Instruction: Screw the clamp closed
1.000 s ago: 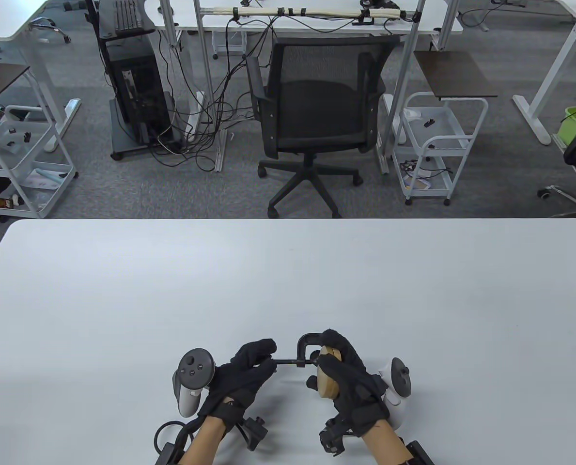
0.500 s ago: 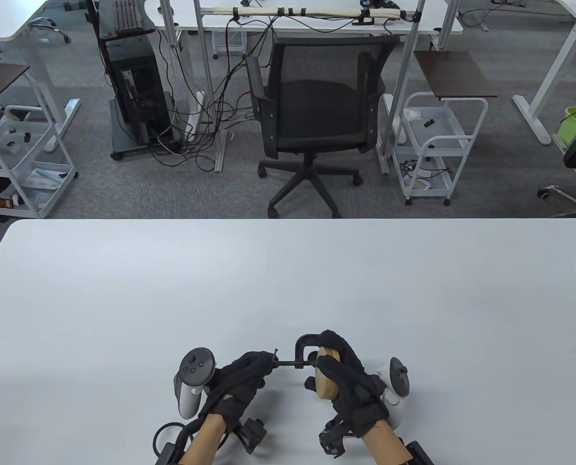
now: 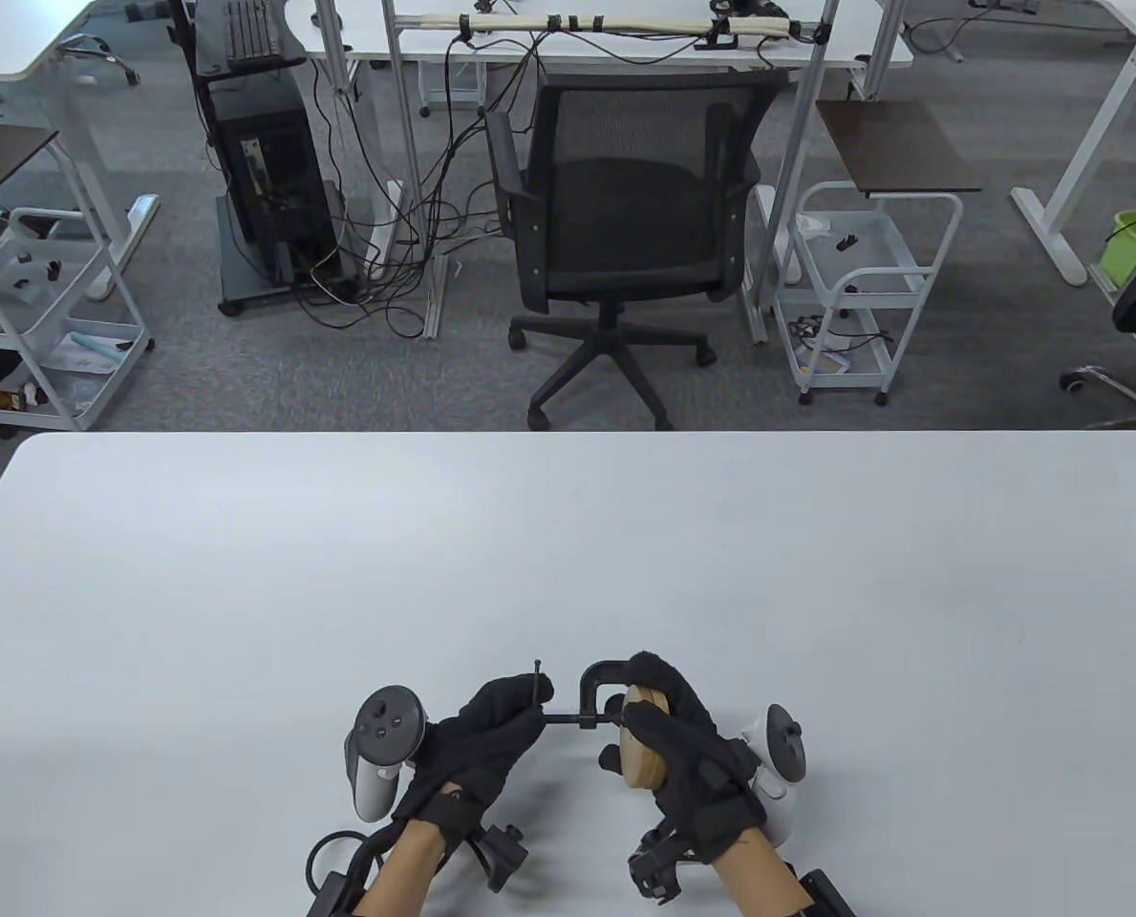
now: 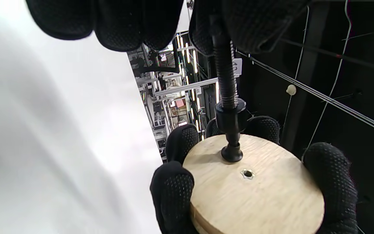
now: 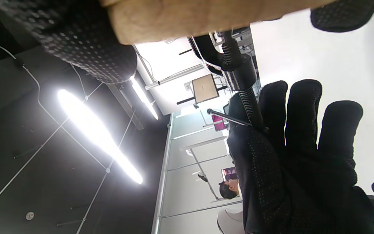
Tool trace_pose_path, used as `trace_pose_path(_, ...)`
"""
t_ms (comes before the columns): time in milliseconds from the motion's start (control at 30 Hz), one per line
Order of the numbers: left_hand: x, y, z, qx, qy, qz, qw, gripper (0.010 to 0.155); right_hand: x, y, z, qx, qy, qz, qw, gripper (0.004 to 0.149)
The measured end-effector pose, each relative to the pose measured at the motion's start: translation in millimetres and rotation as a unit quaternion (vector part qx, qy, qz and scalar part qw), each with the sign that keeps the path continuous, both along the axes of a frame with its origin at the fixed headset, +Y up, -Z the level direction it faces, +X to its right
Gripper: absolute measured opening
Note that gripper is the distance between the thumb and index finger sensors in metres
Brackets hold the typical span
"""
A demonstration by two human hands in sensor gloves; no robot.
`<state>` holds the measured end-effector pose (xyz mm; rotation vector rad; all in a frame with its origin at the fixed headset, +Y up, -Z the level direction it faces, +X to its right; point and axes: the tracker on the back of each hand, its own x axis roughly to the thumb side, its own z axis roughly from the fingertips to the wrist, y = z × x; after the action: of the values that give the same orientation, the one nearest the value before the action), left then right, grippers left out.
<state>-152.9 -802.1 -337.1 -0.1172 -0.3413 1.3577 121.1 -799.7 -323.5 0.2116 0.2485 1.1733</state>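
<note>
A black C-clamp point(image 3: 594, 680) sits around stacked round wooden discs point(image 3: 646, 743) above the white table point(image 3: 568, 535), near its front edge. My right hand point(image 3: 692, 755) grips the discs and the clamp frame. My left hand point(image 3: 491, 731) pinches the screw's sliding handle bar point(image 3: 537, 678), which points up and away. In the left wrist view the threaded screw point(image 4: 225, 78) runs down from my fingers point(image 4: 252, 29), and its swivel pad point(image 4: 231, 153) touches the disc face point(image 4: 255, 185). The right wrist view shows the screw point(image 5: 248, 100) entering my left hand point(image 5: 291, 152).
A black office chair point(image 3: 615, 220) stands beyond the table's far edge. White wheeled carts point(image 3: 849, 287) stand to its right and at the far left point(image 3: 37, 315). The white table stretches wide ahead of my hands.
My left hand has turned the screw's handle: the bar, hidden in my fingers a second ago, now sticks up and away. The right hand and discs have hardly moved.
</note>
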Motion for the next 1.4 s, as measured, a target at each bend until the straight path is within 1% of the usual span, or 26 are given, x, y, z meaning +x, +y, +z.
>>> trace_pose_path(133,0.3,0.4,0.8,0.001,0.002,-0.004,1.000,0.049,-0.4,-0.4,0.0,-0.001,0.000,0.003,1.000,0.072)
trace_pose_path(267,0.3,5.6,1.7,0.035,0.011,-0.022,0.999,0.047,0.3,-0.3,-0.2,-0.003,-0.003,0.000,1.000,0.072)
trace_pose_path(333,0.6,6.3,1.9,0.037,0.010,-0.023,0.999,0.047,0.4,0.1,-0.2,-0.003,-0.004,-0.002,1.000,0.072)
trace_pose_path(400,1.2,2.5,1.2,0.011,-0.006,0.004,1.000,0.050,0.7,0.2,0.0,-0.003,-0.006,-0.005,1.000,0.072)
trace_pose_path(433,1.3,1.3,0.9,0.000,-0.014,0.011,1.000,0.055,0.8,0.2,0.0,-0.003,-0.008,-0.006,1.000,0.072)
trace_pose_path(500,0.4,-0.1,0.7,-0.005,-0.016,0.007,1.000,0.063,1.0,0.6,-0.2,-0.002,-0.011,-0.007,1.000,0.072)
trace_pose_path(633,-0.9,-0.6,-0.6,-0.025,-0.038,-0.014,0.999,0.069,1.8,0.8,-0.2,-0.001,-0.012,-0.006,1.000,0.072)
trace_pose_path(733,-4.3,-0.8,0.7,-0.031,-0.001,-0.036,0.999,0.071,2.7,1.4,-0.5,0.002,-0.013,-0.006,1.000,0.072)
trace_pose_path(800,-8.3,-1.6,1.9,-0.043,0.038,-0.067,0.996,0.066,4.0,1.6,-0.8,0.002,-0.016,-0.008,1.000,0.072)
trace_pose_path(833,-9.7,-2.0,2.1,-0.049,0.048,-0.085,0.994,0.068,4.7,1.5,-1.0,0.002,-0.018,-0.009,1.000,0.072)
trace_pose_path(867,-9.7,-3.1,1.5,-0.053,0.039,-0.092,0.994,0.072,5.0,1.4,-1.2,0.001,-0.018,-0.009,1.000,0.072)
trace_pose_path(933,-7.8,-6.3,2.0,-0.086,0.006,-0.088,0.992,0.074,5.5,0.9,-1.5,0.000,-0.017,-0.011,1.000,0.072)
trace_pose_path(1000,-3.7,-9.5,1.1,-0.090,-0.004,-0.063,0.994,0.075,4.7,0.9,-1.0,0.000,-0.012,-0.011,1.000,0.072)
trace_pose_path(1033,-2.6,-10.2,0.9,-0.096,-0.008,-0.056,0.994,0.079,4.3,0.8,-0.8,0.000,-0.009,-0.011,1.000,0.072)
trace_pose_path(1133,1.2,-12.3,0.5,-0.096,-0.038,-0.031,0.994,0.076,2.7,0.9,-0.3,0.002,-0.003,-0.006,1.000,0.072)
trace_pose_path(1200,1.8,-11.2,0.6,-0.095,-0.037,-0.020,0.995,0.071,2.2,0.5,-0.3,0.003,-0.003,-0.005,1.000,0.072)
trace_pose_path(1400,2.6,-2.5,0.0,-0.036,-0.021,-0.029,0.999,0.056,2.2,0.4,-0.3,0.000,-0.004,-0.005,1.000,0.072)
